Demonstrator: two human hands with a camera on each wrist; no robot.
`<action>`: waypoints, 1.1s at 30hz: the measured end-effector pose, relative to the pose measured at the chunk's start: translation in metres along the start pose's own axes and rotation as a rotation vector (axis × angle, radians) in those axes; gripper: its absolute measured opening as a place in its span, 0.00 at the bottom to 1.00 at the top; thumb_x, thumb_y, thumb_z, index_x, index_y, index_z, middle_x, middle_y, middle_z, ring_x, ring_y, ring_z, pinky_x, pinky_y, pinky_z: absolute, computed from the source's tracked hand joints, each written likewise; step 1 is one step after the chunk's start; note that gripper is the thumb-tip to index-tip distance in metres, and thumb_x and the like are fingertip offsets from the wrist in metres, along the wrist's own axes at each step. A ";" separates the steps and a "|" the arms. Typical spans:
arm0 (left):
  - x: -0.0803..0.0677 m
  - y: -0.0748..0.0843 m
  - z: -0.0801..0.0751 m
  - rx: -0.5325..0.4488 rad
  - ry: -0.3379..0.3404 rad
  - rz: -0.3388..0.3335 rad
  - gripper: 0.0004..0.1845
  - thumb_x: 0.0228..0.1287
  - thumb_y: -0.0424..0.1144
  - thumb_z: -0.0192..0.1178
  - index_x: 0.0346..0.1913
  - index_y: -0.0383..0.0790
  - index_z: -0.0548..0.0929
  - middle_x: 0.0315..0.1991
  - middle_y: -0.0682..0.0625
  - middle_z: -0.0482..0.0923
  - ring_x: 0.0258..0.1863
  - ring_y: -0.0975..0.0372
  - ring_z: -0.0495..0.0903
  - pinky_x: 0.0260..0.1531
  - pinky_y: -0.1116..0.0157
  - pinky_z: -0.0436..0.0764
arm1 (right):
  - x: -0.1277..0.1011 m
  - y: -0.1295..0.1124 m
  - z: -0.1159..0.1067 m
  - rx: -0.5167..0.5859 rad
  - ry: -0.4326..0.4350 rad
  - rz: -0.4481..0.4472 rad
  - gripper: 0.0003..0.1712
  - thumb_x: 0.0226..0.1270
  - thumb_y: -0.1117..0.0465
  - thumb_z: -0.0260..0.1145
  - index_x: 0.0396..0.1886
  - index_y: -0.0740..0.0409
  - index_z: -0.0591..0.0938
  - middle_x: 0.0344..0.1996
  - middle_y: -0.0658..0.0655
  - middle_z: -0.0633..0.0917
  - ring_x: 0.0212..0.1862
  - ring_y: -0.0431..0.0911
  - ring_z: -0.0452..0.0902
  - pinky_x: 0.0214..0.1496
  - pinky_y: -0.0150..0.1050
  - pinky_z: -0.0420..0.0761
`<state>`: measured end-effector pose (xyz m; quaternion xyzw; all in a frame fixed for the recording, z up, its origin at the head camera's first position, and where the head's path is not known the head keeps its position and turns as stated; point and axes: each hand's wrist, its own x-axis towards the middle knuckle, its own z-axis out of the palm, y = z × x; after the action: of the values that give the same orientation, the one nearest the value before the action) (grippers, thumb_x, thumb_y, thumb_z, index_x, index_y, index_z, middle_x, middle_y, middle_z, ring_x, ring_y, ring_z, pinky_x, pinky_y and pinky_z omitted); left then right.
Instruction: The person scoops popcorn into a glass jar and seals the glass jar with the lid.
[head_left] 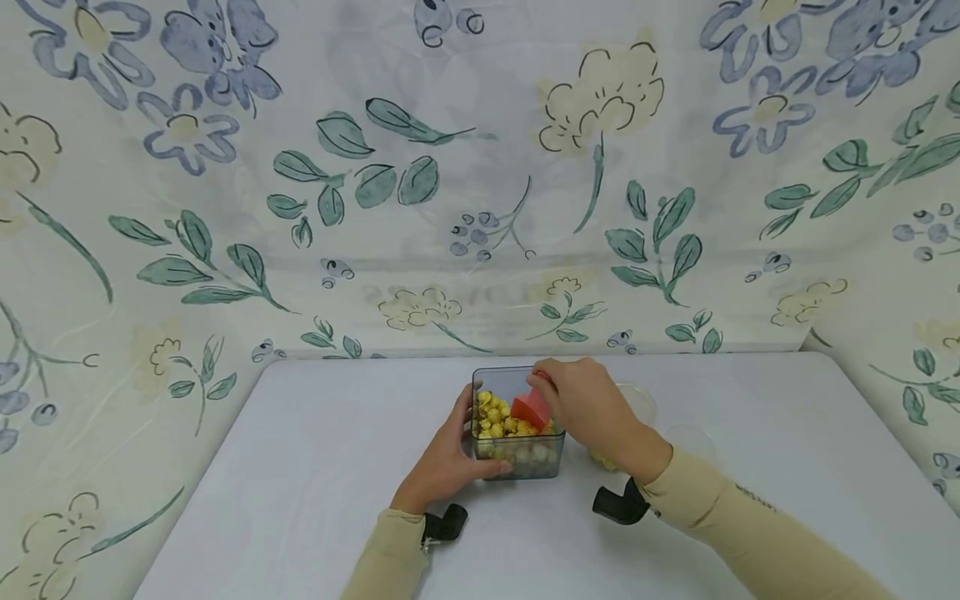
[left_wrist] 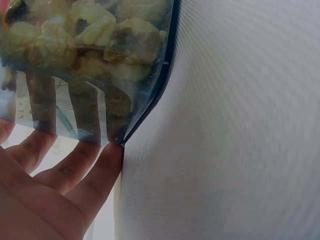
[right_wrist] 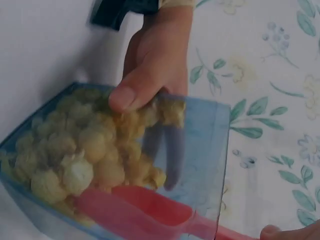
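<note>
The fingers of the right hand (head_left: 596,410) are curling round the handle of the red scoop (head_left: 532,410), gripping it from above, probably so that the blade can be angling down past the rim. The scoop itself is sitting inside the box (head_left: 504,380), toward its right side, its blade dipping among the yellow popcorn (head_left: 491,417).

The left hand (head_left: 448,454) is gripping the box: its fingers are spreading along the left wall while its thumb is pressing on the front one. Such a hold, straddling the corner, is presumably steadying the box against the push of the scoop and leaving the open top free. Through the clear plastic, the left wrist view is showing these fingers lying against the wall, with one reaching the bottom edge.

The box is standing on the white bench (head_left: 337,467), between the two hands, and its popcorn is lying well below the rim, which is perhaps why the scoop is slanting so steeply. Beyond the right hand a clear tub (head_left: 637,402) is showing, partly covered by that hand, and more popcorn is peeping out under the wrist. A flowered cloth (head_left: 487,208) is hanging behind the bench.
</note>
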<state>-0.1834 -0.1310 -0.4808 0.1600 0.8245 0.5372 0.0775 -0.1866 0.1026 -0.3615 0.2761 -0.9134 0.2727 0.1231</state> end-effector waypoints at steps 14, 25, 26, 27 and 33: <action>0.000 -0.001 0.000 -0.001 0.001 0.000 0.66 0.51 0.45 0.80 0.82 0.43 0.42 0.77 0.42 0.55 0.75 0.50 0.58 0.71 0.48 0.64 | -0.007 0.008 0.002 0.083 0.064 0.083 0.08 0.72 0.63 0.66 0.35 0.64 0.85 0.14 0.45 0.74 0.17 0.36 0.66 0.20 0.31 0.72; -0.001 -0.002 0.000 0.020 0.005 -0.011 0.66 0.50 0.47 0.80 0.82 0.42 0.41 0.78 0.42 0.54 0.75 0.50 0.58 0.72 0.48 0.64 | -0.010 -0.003 0.014 0.048 0.130 0.133 0.08 0.72 0.64 0.66 0.36 0.66 0.85 0.13 0.46 0.74 0.15 0.36 0.66 0.19 0.30 0.71; -0.001 -0.002 0.000 0.021 0.007 -0.014 0.67 0.50 0.47 0.80 0.82 0.42 0.41 0.78 0.42 0.54 0.75 0.50 0.58 0.72 0.48 0.64 | -0.011 -0.002 0.015 0.039 0.141 0.135 0.08 0.72 0.64 0.66 0.37 0.67 0.85 0.14 0.47 0.75 0.15 0.36 0.67 0.19 0.30 0.72; -0.001 -0.002 0.000 0.022 0.008 -0.015 0.67 0.50 0.47 0.80 0.82 0.42 0.41 0.78 0.42 0.54 0.75 0.50 0.59 0.72 0.48 0.64 | -0.013 -0.002 0.016 0.018 0.145 0.124 0.08 0.71 0.64 0.67 0.37 0.66 0.85 0.15 0.48 0.77 0.16 0.37 0.68 0.20 0.29 0.73; 0.000 -0.001 0.001 0.011 0.007 0.000 0.67 0.50 0.46 0.80 0.82 0.41 0.41 0.77 0.40 0.55 0.74 0.48 0.60 0.70 0.47 0.66 | -0.015 -0.006 0.021 -0.148 0.096 -0.019 0.09 0.71 0.63 0.68 0.34 0.66 0.83 0.20 0.53 0.83 0.19 0.42 0.78 0.23 0.31 0.80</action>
<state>-0.1833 -0.1310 -0.4822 0.1587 0.8278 0.5331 0.0737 -0.1720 0.0929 -0.3822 0.2613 -0.9214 0.2164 0.1895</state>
